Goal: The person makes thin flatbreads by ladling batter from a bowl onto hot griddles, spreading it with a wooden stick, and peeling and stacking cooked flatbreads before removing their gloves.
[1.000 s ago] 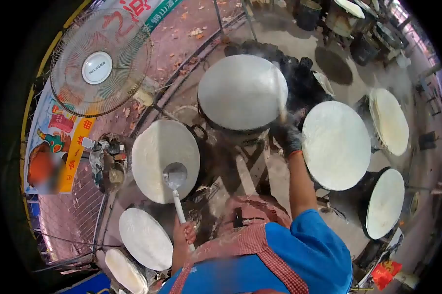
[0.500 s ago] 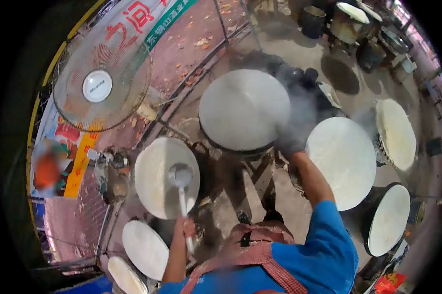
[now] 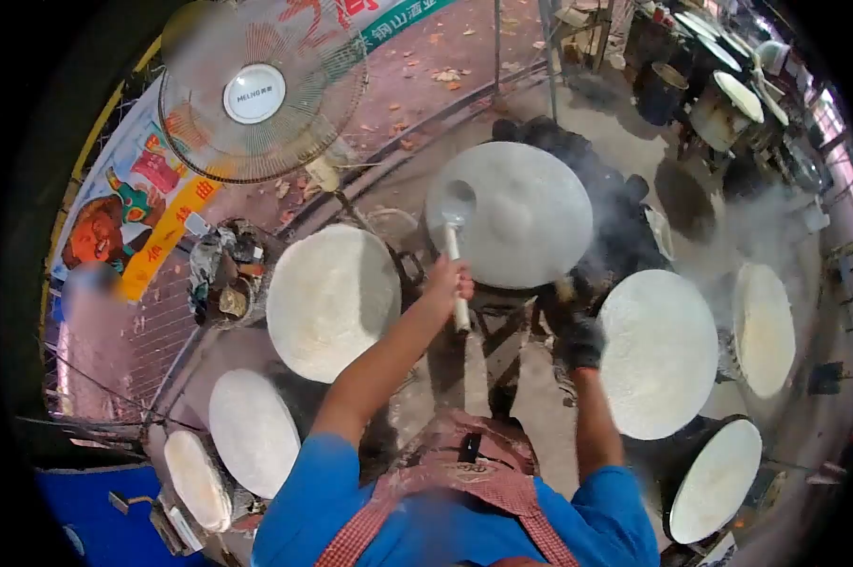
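My left hand (image 3: 448,281) is closed round the pale handle of a ladle (image 3: 459,206). The ladle's metal bowl is over the left part of a round grey griddle (image 3: 530,250) in the middle; whether it touches the surface is unclear. My right hand (image 3: 579,341), in a dark glove, is low between that griddle and a white-covered round griddle (image 3: 659,354) to its right. Steam and the dark background hide its fingers and anything they hold. Left of the ladle stands another griddle (image 3: 332,302), its top coated pale cream.
A wire-caged fan (image 3: 255,93) stands at upper left. More white-topped round griddles stand at lower left (image 3: 254,432), lower right (image 3: 716,482) and far right (image 3: 765,331). A dark heap (image 3: 634,227) lies behind the middle griddle. Blackened buckets (image 3: 661,93) stand at the back.
My left hand has carried the ladle from over the left griddle to the middle one. My right hand has drawn back toward me. The whole view has shifted.
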The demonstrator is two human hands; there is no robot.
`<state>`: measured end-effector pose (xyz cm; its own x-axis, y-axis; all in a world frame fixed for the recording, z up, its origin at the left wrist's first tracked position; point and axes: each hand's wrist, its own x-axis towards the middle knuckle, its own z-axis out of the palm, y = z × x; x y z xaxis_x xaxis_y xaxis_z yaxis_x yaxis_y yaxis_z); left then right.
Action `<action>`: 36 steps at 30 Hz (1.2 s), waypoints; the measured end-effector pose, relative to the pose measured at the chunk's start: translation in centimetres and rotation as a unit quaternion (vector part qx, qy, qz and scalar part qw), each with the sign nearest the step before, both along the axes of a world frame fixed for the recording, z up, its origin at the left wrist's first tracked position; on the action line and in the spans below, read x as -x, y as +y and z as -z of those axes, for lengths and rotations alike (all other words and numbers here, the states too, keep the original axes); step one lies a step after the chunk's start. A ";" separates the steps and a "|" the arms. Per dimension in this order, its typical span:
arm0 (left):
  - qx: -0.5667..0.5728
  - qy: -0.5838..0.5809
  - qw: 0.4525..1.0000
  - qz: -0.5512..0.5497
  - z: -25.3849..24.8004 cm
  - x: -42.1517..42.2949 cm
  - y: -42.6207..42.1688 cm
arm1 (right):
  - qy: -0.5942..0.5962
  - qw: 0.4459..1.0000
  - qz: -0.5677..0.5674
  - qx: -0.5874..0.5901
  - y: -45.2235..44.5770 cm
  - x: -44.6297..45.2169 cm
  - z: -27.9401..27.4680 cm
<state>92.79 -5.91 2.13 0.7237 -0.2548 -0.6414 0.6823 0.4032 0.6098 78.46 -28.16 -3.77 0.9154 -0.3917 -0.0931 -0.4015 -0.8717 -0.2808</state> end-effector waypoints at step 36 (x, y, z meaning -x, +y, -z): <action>0.315 0.151 0.912 -0.218 0.2 49.6 24.6 | 0.000 0.983 -0.180 -0.031 9.8 10.2 0.0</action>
